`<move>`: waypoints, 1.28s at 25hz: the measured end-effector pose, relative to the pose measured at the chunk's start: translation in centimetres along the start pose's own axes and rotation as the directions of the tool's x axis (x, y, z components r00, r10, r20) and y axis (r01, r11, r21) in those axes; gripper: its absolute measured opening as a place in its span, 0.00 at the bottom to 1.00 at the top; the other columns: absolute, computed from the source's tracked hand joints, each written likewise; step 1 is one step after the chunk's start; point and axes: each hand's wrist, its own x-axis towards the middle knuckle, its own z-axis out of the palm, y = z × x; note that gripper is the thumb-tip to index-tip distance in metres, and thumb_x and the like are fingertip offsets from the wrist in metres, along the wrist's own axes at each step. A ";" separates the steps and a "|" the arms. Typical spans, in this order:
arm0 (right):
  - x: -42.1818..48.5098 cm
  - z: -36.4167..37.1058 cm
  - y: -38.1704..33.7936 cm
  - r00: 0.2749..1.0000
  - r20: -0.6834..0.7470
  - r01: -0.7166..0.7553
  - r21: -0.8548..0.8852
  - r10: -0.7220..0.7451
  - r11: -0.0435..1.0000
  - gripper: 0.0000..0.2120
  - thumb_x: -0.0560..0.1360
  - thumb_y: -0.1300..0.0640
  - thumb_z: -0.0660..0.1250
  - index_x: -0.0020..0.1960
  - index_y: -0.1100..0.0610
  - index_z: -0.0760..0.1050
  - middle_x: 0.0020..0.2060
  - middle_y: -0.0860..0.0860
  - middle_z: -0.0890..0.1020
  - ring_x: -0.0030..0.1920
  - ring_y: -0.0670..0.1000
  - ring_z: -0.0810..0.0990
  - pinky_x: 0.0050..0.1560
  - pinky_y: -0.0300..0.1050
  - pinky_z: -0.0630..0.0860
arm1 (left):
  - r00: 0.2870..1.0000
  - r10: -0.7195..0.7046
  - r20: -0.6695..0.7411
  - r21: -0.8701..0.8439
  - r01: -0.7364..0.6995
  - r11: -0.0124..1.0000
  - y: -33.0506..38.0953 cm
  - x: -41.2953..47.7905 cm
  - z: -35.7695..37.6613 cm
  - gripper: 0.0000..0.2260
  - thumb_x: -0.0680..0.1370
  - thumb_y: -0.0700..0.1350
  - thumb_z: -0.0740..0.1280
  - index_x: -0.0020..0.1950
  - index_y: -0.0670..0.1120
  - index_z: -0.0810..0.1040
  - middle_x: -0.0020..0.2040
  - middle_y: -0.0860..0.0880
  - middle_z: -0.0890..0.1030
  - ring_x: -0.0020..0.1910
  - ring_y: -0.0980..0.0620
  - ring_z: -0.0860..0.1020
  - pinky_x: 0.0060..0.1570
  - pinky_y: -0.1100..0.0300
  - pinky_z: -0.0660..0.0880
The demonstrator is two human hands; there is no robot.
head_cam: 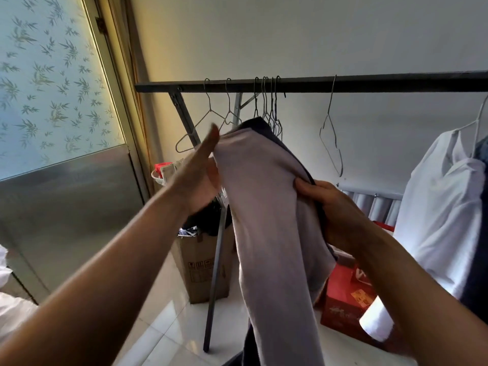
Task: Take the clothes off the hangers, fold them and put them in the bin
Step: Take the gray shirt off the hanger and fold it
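A pale lilac garment [266, 212] with a dark inner side hangs in front of me, off any hanger. My right hand [330, 207] grips its right edge, thumb on the front. My left hand [200, 170] lies flat against the garment's left side, fingers straight and pointing up. Behind it runs the dark clothes rail [369, 83] with several bare wire hangers [266, 109]. A white shirt [443, 207] still hangs on a hanger at the right. A cardboard box [200, 268] stuffed with dark clothing stands on the floor behind my left hand.
A rack leg [215, 281] slants down to the tiled floor. A red box [346, 299] sits on the floor at the right. A frosted-glass door with a metal lower panel [66, 196] fills the left side.
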 end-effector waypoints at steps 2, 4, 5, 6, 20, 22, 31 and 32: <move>0.2 0.1 -0.2 1.000 -0.029 0.009 0.029 -0.008 1.000 0.10 0.79 0.57 0.61 0.49 0.59 0.79 0.39 0.52 0.86 0.39 0.48 0.85 0.42 0.39 0.81 | 0.966 -0.218 0.139 -0.066 0.228 0.971 -2.9 -2.1 0.2 0.43 0.63 0.70 0.67 0.71 0.45 0.71 0.61 0.43 0.81 0.61 0.44 0.79 0.59 0.47 0.77; 0.4 0.0 -0.1 0.999 -0.050 0.002 0.054 0.001 0.999 0.10 0.80 0.57 0.60 0.51 0.59 0.79 0.42 0.52 0.86 0.43 0.48 0.85 0.44 0.39 0.81 | 0.917 -0.351 0.189 -0.037 0.364 0.931 -4.9 -3.7 0.5 0.38 0.59 0.67 0.74 0.60 0.45 0.81 0.56 0.43 0.83 0.56 0.45 0.82 0.57 0.47 0.78; 0.5 0.0 0.0 0.998 -0.055 -0.012 0.060 0.015 0.998 0.11 0.80 0.56 0.60 0.53 0.60 0.79 0.45 0.53 0.86 0.46 0.49 0.85 0.46 0.41 0.80 | 0.919 -0.366 0.146 -0.006 0.371 0.929 -5.7 -4.2 0.7 0.29 0.62 0.63 0.74 0.54 0.44 0.85 0.53 0.43 0.84 0.52 0.47 0.83 0.55 0.50 0.79; 0.6 -0.2 0.1 0.997 -0.064 -0.026 0.060 0.030 0.998 0.12 0.80 0.55 0.60 0.56 0.61 0.78 0.48 0.54 0.86 0.49 0.49 0.85 0.48 0.42 0.79 | 0.933 -0.350 0.079 0.038 0.348 0.937 -6.2 -4.5 1.0 0.21 0.66 0.59 0.72 0.48 0.43 0.86 0.49 0.43 0.85 0.48 0.48 0.84 0.51 0.53 0.81; -0.7 -2.6 1.6 0.976 -0.013 -0.199 -0.451 0.217 0.870 0.26 0.66 0.42 0.71 0.53 0.62 0.80 0.46 0.56 0.86 0.49 0.55 0.85 0.54 0.50 0.81 | 0.969 -0.108 -0.220 0.203 0.154 0.967 -7.2 -4.8 1.5 0.15 0.79 0.47 0.63 0.49 0.35 0.81 0.42 0.40 0.82 0.38 0.50 0.79 0.38 0.63 0.78; -0.7 -3.0 2.7 0.980 -0.041 -0.197 -0.373 0.196 0.907 0.18 0.69 0.53 0.73 0.53 0.64 0.81 0.46 0.57 0.86 0.48 0.55 0.85 0.53 0.51 0.81 | 0.958 -0.140 -0.252 0.148 0.181 0.972 -7.4 -4.9 1.1 0.14 0.78 0.45 0.65 0.52 0.33 0.80 0.44 0.39 0.82 0.41 0.47 0.80 0.40 0.60 0.79; -1.1 -2.6 2.9 0.992 -0.035 0.104 -0.291 -0.119 0.951 0.34 0.68 0.62 0.75 0.67 0.40 0.65 0.48 0.40 0.83 0.49 0.46 0.84 0.43 0.39 0.80 | 0.932 0.014 -0.361 0.087 0.019 0.996 -8.0 -5.7 0.9 0.36 0.62 0.38 0.79 0.67 0.47 0.69 0.54 0.41 0.82 0.50 0.45 0.83 0.47 0.54 0.82; -1.2 -2.7 2.9 0.993 0.028 0.118 -0.320 -0.115 0.940 0.37 0.68 0.63 0.76 0.68 0.40 0.64 0.50 0.36 0.81 0.51 0.44 0.83 0.44 0.37 0.80 | 0.941 0.050 -0.334 0.069 -0.028 0.997 -8.0 -5.9 0.9 0.39 0.63 0.37 0.77 0.70 0.52 0.66 0.54 0.43 0.82 0.50 0.45 0.83 0.46 0.56 0.82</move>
